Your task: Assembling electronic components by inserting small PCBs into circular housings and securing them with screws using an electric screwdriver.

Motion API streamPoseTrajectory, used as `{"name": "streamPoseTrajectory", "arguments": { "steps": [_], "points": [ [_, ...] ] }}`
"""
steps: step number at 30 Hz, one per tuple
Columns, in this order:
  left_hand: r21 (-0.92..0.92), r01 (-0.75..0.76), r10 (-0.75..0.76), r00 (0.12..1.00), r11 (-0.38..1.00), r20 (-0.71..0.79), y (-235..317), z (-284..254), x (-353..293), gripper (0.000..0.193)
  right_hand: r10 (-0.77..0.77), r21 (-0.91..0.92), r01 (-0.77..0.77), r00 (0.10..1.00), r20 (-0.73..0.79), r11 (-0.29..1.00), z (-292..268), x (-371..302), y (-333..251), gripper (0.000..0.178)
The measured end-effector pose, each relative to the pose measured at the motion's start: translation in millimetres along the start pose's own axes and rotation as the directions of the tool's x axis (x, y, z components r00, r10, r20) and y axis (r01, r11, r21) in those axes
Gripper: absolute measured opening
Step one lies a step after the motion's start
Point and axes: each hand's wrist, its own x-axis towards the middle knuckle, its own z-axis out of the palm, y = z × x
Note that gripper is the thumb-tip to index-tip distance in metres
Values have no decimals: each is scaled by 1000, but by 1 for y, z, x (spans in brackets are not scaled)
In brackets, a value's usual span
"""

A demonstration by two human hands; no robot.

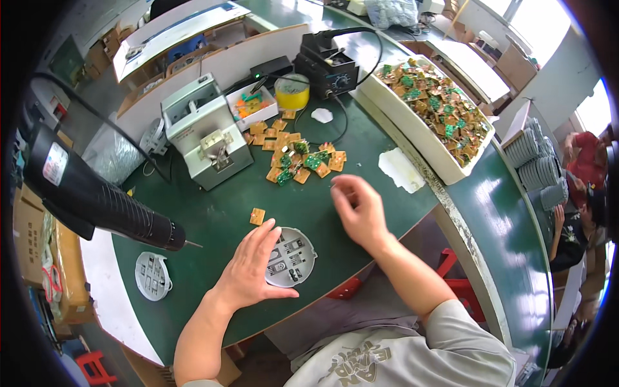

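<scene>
A round grey plastic housing (298,258) with slots and small metal parts inside lies on the green table in front of me. My left hand (244,267) is braced round its left side, fingers at the upper rim and thumb along the lower edge. A small tan circuit board (257,216) lies just beyond those fingertips. To the right, my right hand (361,209) is raised with curled fingers, close to a loose pile of circuit boards (300,158). Whatever its fingertips hold, if anything, is too small to make out. A second round grey housing (153,276) sits at the left.
A black electric screwdriver (116,193) hangs at the left, its bit over the table. Behind stand a grey machine (206,135), a parts box (253,108), a yellow pot (292,92) and a black soldering station (329,68). A white bin (467,169) of boards stands right.
</scene>
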Motion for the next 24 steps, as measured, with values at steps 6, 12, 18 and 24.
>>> {"name": "streamPoseTrajectory", "arguments": {
  "steps": [6, 12, 18, 24],
  "points": [
    [-20, 23, -24, 999, 1000, -45, -1, 2, -5, 127, -65, -320, 83, 996, 68, 944, -14, 36, 11, 26],
    [-44, 51, -53, 997, 998, -60, -2, 1, -8, 126, -138, -424, 160, 987, 81, 891, -19, 61, 27, 27],
    [-54, 139, -142, 988, 989, -58, 7, 4, -9, 126, -99, -473, 149, 987, 129, 868, -19, 61, 33, 27],
    [-122, 64, -63, 998, 990, 16, 4, -3, -7, 119, -173, -414, 214, 976, 136, 885, -26, 59, 34, 21]
  ]
}}
